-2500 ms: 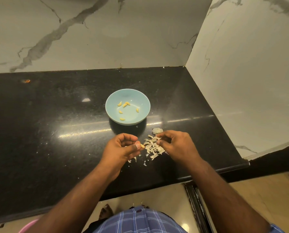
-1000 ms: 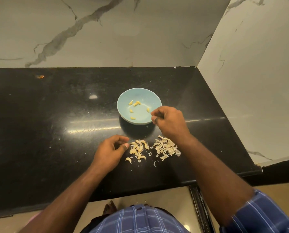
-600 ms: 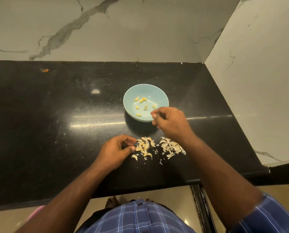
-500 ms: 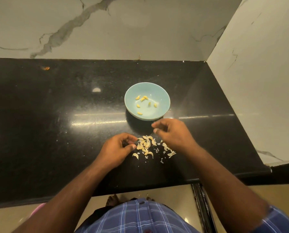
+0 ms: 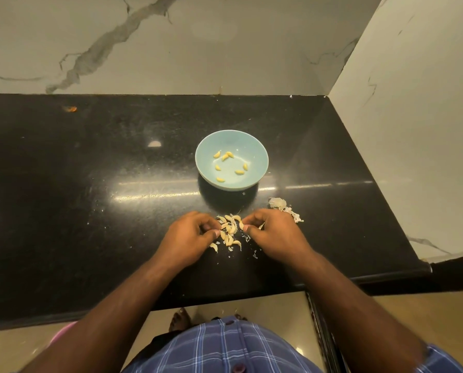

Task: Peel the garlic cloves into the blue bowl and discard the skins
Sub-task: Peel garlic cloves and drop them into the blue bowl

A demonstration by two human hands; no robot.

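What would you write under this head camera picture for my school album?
Two hands, left hand and right hand, pick at unpeeled garlic cloves beside a blue bowl holding peeled cloves.

You've got a black stone counter [image 5: 90, 211] that's pretty glossy, with a streak of light running across it. Marble wall [image 5: 171, 49] with grey veins along the far side, and another marble panel [image 5: 413, 130] closing off the right. There's a small orange speck [image 5: 71, 109] at the far left of the counter. Near you, a blue plaid shirt [image 5: 225, 348], a beige floor [image 5: 251, 305], and something pink [image 5: 63, 333] poking out at the near left.
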